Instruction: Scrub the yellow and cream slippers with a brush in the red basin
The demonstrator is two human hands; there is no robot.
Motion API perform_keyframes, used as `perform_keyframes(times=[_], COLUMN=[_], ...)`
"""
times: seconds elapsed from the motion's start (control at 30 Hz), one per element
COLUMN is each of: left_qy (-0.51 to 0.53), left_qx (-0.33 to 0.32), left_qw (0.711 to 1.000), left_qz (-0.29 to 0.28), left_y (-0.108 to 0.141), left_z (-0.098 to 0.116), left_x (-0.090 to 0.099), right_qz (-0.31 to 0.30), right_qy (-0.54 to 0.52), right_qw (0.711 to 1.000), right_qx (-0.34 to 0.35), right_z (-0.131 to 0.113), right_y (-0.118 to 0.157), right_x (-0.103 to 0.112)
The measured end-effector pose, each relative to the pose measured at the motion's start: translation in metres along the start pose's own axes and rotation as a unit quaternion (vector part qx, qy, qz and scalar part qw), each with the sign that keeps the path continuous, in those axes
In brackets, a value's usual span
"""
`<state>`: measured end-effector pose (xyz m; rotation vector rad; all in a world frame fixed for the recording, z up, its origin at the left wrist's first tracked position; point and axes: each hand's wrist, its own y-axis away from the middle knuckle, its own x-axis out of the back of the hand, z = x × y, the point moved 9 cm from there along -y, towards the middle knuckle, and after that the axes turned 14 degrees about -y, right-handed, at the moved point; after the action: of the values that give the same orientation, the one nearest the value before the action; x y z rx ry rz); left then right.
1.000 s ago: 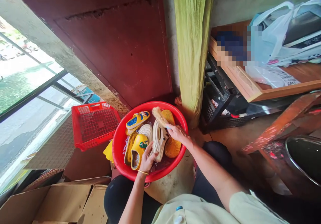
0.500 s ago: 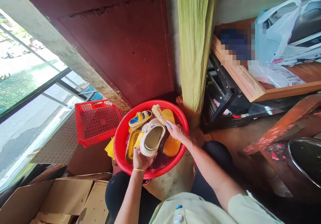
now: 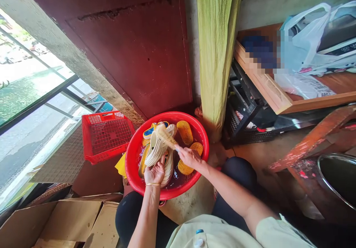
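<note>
A cream-white clog (image 3: pixel 153 149) is tilted on its side over the red basin (image 3: pixel 130 179), and my left hand (image 3: pixel 155 172) grips it from below. My right hand (image 3: pixel 190 157) is closed around the handle of a scrub brush (image 3: pixel 166 136), whose pale bristles lie against the clog's upper. Beneath the held clog a second white shoe (image 3: pixel 168 173) shows in part. Yellow slippers (image 3: pixel 184 132) lie in dark water on the basin's right side. A blue-and-yellow sandal (image 3: pixel 148 133) rests at the far left, partly hidden by the clog.
A red plastic crate (image 3: pixel 109 135) stands left of the basin. Open cardboard boxes (image 3: pixel 69 218) sit at the lower left. Behind the basin are a dark red door panel (image 3: pixel 133 62) and a yellow-green curtain (image 3: pixel 215 55). A wooden tray (image 3: pixel 283 105) with plastic bags is at the right.
My left hand has turned the clog from opening-up onto its side, moving it slightly left. The brush in my right hand has moved left and down onto the clog's upper.
</note>
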<state>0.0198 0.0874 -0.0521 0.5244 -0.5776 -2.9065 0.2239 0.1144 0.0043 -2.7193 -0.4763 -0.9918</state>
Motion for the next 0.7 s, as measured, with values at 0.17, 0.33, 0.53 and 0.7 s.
perform_keyframes(times=[0.17, 0.33, 0.53, 0.7], left_qy=[-0.016, -0.032, 0.031, 0.071], left_qx=[0.058, 0.058, 0.058, 0.067], left_qw=[0.998, 0.994, 0.991, 0.989], left_qz=[0.033, 0.09, 0.115, 0.109], left_y=[0.003, 0.001, 0.016, 0.041], left_z=[-0.005, 0.007, 0.001, -0.015], left_x=[0.003, 0.008, 0.043, 0.064], right_qz=[0.008, -0.018, -0.055, 0.014], right_qy=[-0.036, -0.051, 0.047, 0.03], right_qw=[0.999, 0.998, 0.997, 0.995], right_qx=[-0.036, 0.011, 0.005, -0.094], right_z=[0.025, 0.004, -0.002, 0.025], right_y=[-0.019, 0.003, 0.003, -0.027], right_x=[0.007, -0.022, -0.027, 0.017])
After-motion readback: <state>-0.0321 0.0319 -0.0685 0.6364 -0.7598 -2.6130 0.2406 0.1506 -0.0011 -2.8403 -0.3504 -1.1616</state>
